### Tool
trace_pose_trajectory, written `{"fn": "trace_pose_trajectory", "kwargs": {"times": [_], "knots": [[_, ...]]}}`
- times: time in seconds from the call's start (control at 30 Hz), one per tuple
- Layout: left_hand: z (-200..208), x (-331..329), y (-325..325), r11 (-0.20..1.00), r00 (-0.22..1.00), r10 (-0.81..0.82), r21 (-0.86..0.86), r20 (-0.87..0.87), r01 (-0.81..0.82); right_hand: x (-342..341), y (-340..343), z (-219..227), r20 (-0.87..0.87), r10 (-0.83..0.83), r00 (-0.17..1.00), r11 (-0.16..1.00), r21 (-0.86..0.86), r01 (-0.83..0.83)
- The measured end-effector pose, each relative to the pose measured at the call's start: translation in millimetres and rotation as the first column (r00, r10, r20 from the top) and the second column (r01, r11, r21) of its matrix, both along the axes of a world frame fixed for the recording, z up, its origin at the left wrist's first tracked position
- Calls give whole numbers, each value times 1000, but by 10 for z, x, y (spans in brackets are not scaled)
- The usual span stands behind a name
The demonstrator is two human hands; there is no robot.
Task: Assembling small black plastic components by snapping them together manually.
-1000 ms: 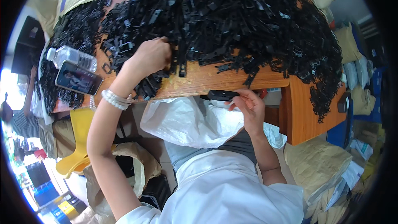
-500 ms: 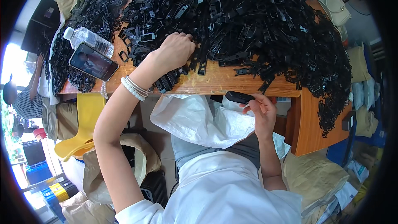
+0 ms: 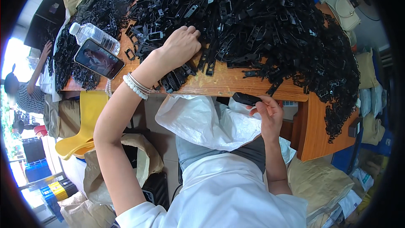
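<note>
Wooden desk [image 3: 236,85] bears heaped black parts [image 3: 261,29]. Right hand [image 3: 271,118], three o'clock, pinches a black piece [image 3: 246,98]: probably light, stiff, best held by its sides. Left hand [image 3: 181,45], eleven o'clock, curls, contents hidden.

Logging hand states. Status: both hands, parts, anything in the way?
Left hand at black parts pile, fingertips hidden. Right hand pinching black piece near white sack. Phone and bottle off left, clear of both hands.
</note>
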State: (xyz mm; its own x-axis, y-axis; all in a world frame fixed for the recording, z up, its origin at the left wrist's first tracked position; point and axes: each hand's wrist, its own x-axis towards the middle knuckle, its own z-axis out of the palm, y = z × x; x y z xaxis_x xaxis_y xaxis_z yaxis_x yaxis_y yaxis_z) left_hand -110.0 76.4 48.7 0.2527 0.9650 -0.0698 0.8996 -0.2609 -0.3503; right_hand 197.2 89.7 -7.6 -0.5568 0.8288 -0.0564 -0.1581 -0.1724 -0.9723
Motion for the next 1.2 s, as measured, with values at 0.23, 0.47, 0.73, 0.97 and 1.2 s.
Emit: {"fn": "trace_pose_trajectory", "kwargs": {"times": [0.23, 0.47, 0.73, 0.97, 1.2], "knots": [[-36, -88, -15, 983, 984, -123, 154, 131, 103, -45, -3, 14, 24, -1, 1000, 1000, 1, 1], [139, -27, -113, 934, 885, -37, 331, 464, -134, -36, 36, -20, -37, 13, 999, 999, -35, -14], [188, 1149, -669, 993, 50, -77, 81, 996, -86, -87, 151, 161, -447, 74, 891, 955, -226, -192], [-121, 1552, -852, 979, -598, 90, -179, 796, -92, -57, 130, 167, -380, 268, 885, 941, -93, -324], [-294, 1677, -768, 917, -849, 64, -367, 524, -158, -150, 50, 312, -95, 336, 937, 932, 179, -316]]}}
